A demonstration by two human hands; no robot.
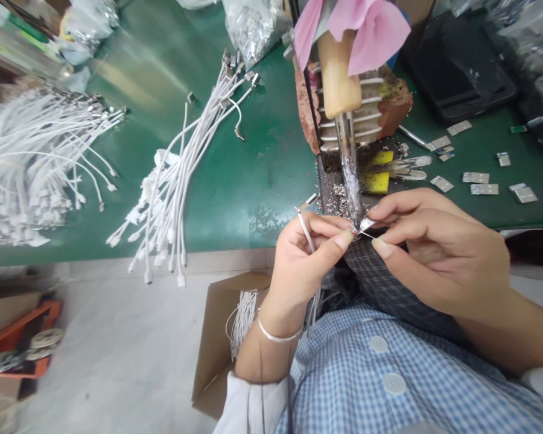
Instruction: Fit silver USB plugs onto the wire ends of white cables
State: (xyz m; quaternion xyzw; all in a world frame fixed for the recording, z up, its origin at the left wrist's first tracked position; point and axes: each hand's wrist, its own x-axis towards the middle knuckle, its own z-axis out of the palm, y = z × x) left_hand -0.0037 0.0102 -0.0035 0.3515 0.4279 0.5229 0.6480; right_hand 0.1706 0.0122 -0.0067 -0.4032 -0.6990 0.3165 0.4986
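Observation:
My left hand (305, 253) pinches the end of a white cable (306, 230), its coloured wire tips under the soldering iron's tip (353, 208). The iron has a wooden handle (341, 75) wrapped in pink cloth and points down from a stand. Just right of the tip, my right hand (438, 253) is closed, with a small silver connector (366, 224) at its index finger and a thin solder wire (367, 234) between thumb and finger. Beneath the iron, a dark tray (332, 187) is littered with solder bits.
White cables (194, 150) lie in a bundle on the green table (262, 157), with a larger pile (36, 163) at far left. Small metal connectors (484, 188) and a black phone (461, 66) are at right. Below the table edge stands a cardboard box (212, 337).

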